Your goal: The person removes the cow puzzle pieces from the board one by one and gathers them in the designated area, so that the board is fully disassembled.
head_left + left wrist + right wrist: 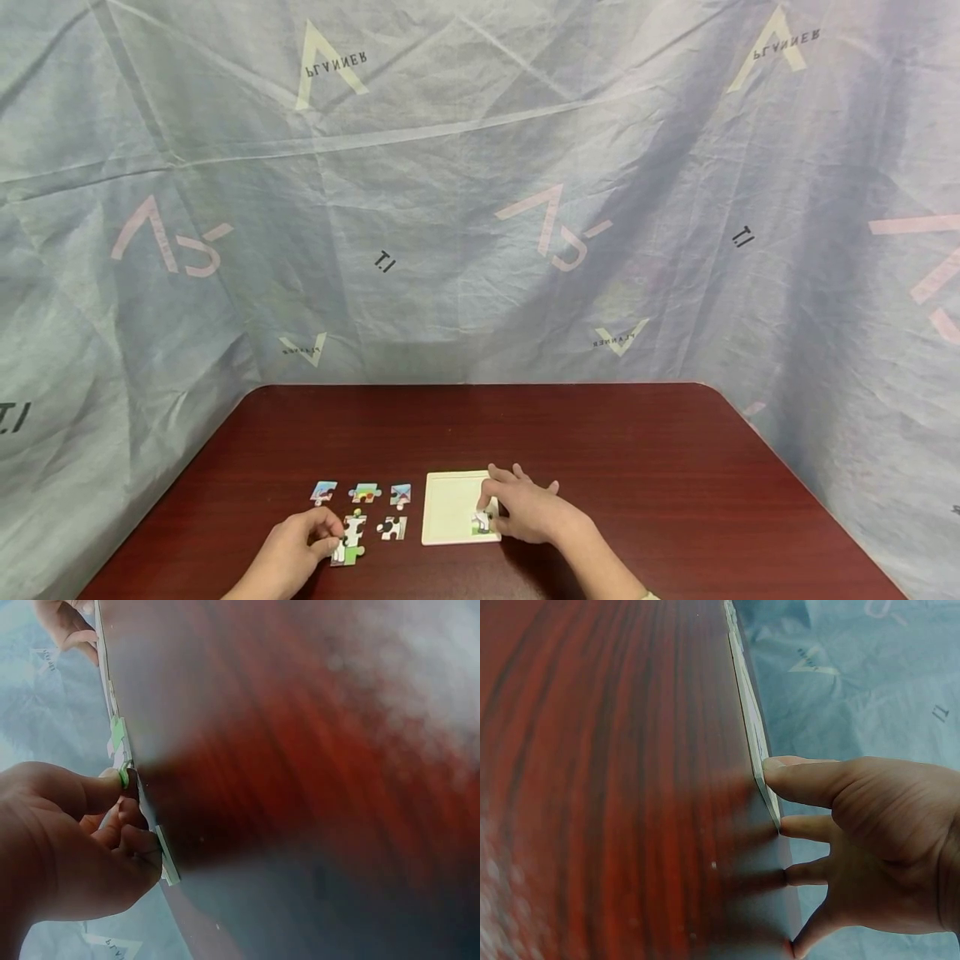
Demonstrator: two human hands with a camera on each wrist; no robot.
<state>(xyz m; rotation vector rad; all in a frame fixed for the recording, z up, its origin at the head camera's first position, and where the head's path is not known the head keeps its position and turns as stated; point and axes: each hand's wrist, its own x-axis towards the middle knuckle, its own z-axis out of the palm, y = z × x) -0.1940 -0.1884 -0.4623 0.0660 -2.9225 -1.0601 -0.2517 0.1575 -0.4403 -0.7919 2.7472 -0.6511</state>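
My left hand (296, 546) pinches a small jigsaw piece (124, 777) with a green edge between thumb and index finger, low over the table at the left group of pieces. Beside its fingertips lie a white-and-black piece (356, 527) and a green-and-white piece (352, 557). To the right, a cream puzzle tray (446, 508) lies flat. In its lower right corner sits a green-and-white piece (480, 525). My right hand (528, 508) touches that piece with index finger and thumb, its other fingers spread past the tray's right edge. The hand partly hides that corner.
Loose pieces form a back row: a blue-and-pink one (325, 492), a colourful one (365, 492) and a blue one (401, 495). Nearer lies a black-and-white piece (392, 527). The dark red table (637, 467) ends at a grey printed cloth (450, 292).
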